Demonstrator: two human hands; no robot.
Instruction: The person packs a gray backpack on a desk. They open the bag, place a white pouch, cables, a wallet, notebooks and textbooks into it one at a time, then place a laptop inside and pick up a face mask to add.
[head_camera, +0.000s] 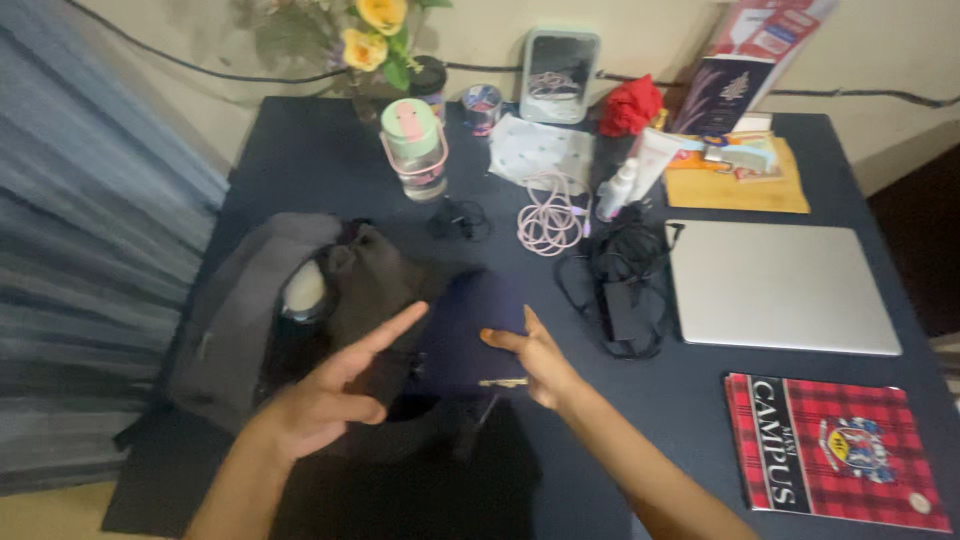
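Note:
A dark grey backpack (240, 320) lies open on the dark table (320, 160) at the left, with a white-capped bottle (303, 290) in its side. A dark navy pouch (470, 325) sits at the bag's opening. My right hand (535, 355) grips the pouch's lower right edge, near a small gold zipper pull (502, 382). My left hand (335, 395) hovers over the bag's opening, index finger stretched toward the pouch, holding nothing.
A closed silver laptop (780, 285) and a red plaid notebook (830, 450) lie at the right. Black charger cables (620, 285), a pink cable coil (548, 222), a pink-green tumbler (415, 145), a mirror (560, 75), flowers (375, 35) and books (735, 160) crowd the back.

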